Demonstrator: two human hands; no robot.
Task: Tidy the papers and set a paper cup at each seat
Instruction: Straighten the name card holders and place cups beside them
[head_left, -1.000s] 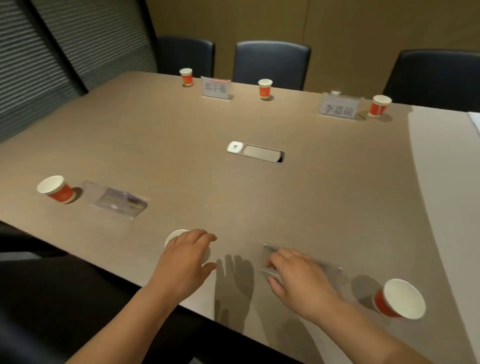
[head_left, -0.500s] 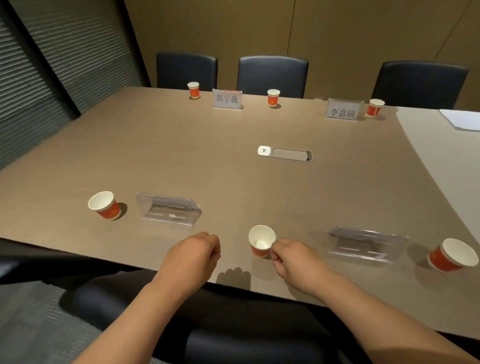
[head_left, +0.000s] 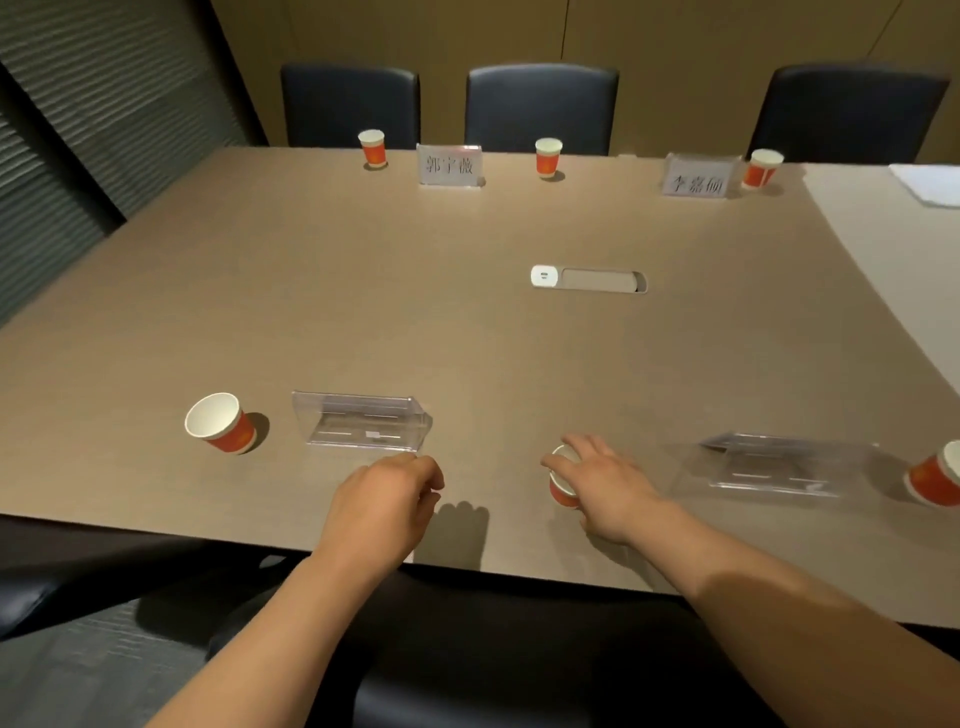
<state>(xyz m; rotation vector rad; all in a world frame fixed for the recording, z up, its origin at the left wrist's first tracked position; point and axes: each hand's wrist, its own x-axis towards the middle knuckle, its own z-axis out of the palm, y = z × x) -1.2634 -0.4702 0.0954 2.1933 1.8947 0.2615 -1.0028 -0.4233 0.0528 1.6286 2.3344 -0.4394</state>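
My right hand (head_left: 608, 488) is closed over an orange paper cup (head_left: 561, 491) that stands on the table near the front edge, with the fingers draped across its rim. My left hand (head_left: 387, 499) hovers to its left, loosely curled with nothing in it. Another paper cup (head_left: 221, 423) stands at the near left and a third (head_left: 935, 480) at the near right edge. Three cups (head_left: 372, 148) (head_left: 548, 157) (head_left: 761, 169) stand along the far side by the chairs. White papers (head_left: 930, 184) lie at the far right.
Clear name-card holders sit on the near side (head_left: 363, 428) (head_left: 769, 465), and two with name cards on the far side (head_left: 449, 165) (head_left: 698, 176). A socket panel (head_left: 587, 279) is set in the table's (head_left: 311, 291) middle. Three dark chairs (head_left: 540, 106) line the far edge.
The cup went from under my left hand to my right hand and moved right along the front edge. My left hand let go and curled up. The view shifted.
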